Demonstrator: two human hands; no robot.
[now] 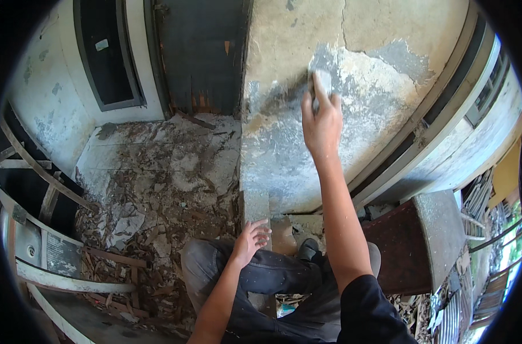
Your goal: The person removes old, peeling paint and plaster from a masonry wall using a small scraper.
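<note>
My right hand (323, 123) reaches up to the wall (375, 120), its fingers pressing a small flat pale-grey piece (324, 82) against the surface. Whether that piece is a scraper or a pad I cannot tell; the fingers cover part of it. Around it the wall's cream paint is peeled, with grey and white patches and a crack running up above. My left hand (253, 241) hovers over my bent knee near the wall's lower corner, fingers apart and holding nothing.
Debris and wood scraps cover the floor (158, 183) at left. Broken wooden frames (72, 281) stand at lower left. A damaged dark door (203, 57) is at the back. On the right are a curved-looking window frame (433, 109) and a brown panel-sided piece (404, 246) beside my leg.
</note>
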